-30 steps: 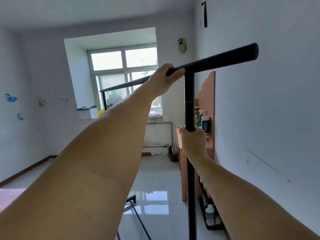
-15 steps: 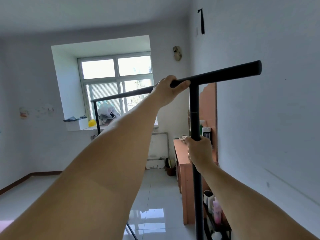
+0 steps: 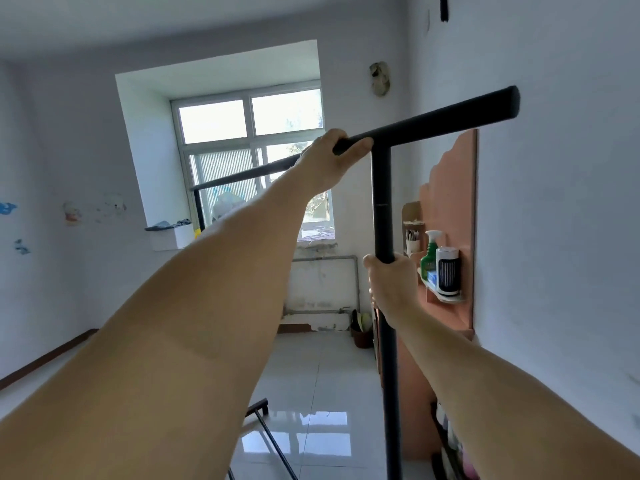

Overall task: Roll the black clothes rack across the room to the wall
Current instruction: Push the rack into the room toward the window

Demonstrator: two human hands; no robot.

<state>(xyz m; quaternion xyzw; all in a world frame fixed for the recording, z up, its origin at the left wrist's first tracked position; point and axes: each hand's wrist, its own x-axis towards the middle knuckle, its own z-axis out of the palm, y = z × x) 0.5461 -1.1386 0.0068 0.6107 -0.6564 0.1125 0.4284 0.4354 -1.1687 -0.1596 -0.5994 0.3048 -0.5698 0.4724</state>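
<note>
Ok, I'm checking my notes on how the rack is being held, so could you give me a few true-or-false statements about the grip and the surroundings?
1. The left hand grips the top bar of the black clothes rack. True.
2. The right hand hangs free. False: it grips the rack's upright pole.
3. Clothes hang on the rack. False: the visible bar is bare.
4. A green spray bottle stands on the orange shelf unit. True.
</note>
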